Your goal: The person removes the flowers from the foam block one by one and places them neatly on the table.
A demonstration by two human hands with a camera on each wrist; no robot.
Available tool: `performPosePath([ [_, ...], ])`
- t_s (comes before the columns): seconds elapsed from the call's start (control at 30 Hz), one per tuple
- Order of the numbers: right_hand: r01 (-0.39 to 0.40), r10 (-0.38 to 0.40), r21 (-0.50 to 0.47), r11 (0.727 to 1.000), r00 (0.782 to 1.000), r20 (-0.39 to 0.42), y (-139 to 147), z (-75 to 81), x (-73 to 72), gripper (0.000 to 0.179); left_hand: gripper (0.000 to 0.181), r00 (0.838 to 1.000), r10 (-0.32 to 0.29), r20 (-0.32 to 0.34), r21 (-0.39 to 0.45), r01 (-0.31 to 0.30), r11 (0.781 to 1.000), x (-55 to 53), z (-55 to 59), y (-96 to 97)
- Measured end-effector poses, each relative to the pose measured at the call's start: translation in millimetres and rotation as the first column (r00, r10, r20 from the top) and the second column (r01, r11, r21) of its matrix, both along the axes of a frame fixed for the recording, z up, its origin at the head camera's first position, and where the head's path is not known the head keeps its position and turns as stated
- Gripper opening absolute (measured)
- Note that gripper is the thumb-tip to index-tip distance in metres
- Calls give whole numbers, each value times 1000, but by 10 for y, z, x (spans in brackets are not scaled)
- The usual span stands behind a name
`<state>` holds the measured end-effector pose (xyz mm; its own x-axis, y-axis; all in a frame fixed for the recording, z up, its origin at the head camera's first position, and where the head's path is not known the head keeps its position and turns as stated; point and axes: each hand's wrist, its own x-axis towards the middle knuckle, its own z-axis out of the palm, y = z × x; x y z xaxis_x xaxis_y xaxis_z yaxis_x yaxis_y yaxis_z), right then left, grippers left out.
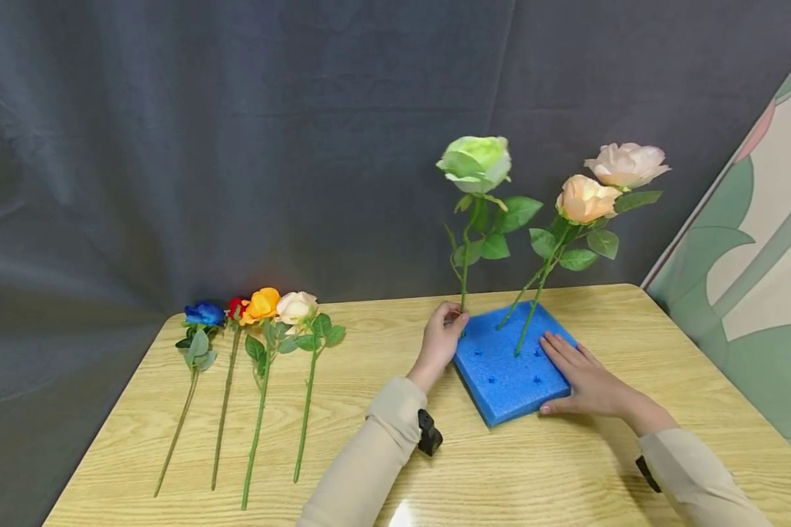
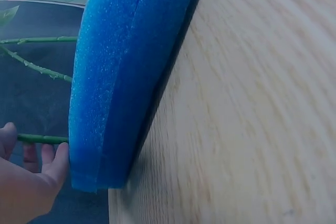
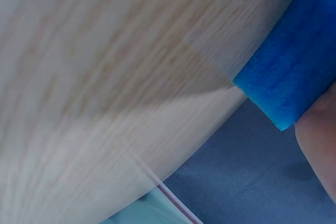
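My left hand pinches the lower stem of a green rose, which stands upright at the far left corner of a blue foam block. The left wrist view shows the thumb and fingers of that hand around the green stem, close against the foam. My right hand rests with straight fingers on the block's right side, the thumb at its near edge. Also standing in the foam, leaning right, are a peach rose and a pale pink rose. Several small holes show in the foam's top.
On the left of the wooden table lie a blue rose, a red rose, an orange rose and a cream rose, stems toward me. A dark curtain hangs behind; a patterned panel stands at right.
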<state>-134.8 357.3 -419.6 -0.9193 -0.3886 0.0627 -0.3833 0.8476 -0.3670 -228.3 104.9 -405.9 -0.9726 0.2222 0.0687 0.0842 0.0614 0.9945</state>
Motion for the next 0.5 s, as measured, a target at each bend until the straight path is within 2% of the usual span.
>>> performPosePath([
  [0.17,6,-6,-1,1000,1000,1,8,10,-7,113,16,999,38,-36,14,-37,999,-9,12,-26],
  [0.5,8,-8,-9,1000,1000,1,-7,14,6,111,13,998,26,-60,65,-22,998,9,42,-25],
])
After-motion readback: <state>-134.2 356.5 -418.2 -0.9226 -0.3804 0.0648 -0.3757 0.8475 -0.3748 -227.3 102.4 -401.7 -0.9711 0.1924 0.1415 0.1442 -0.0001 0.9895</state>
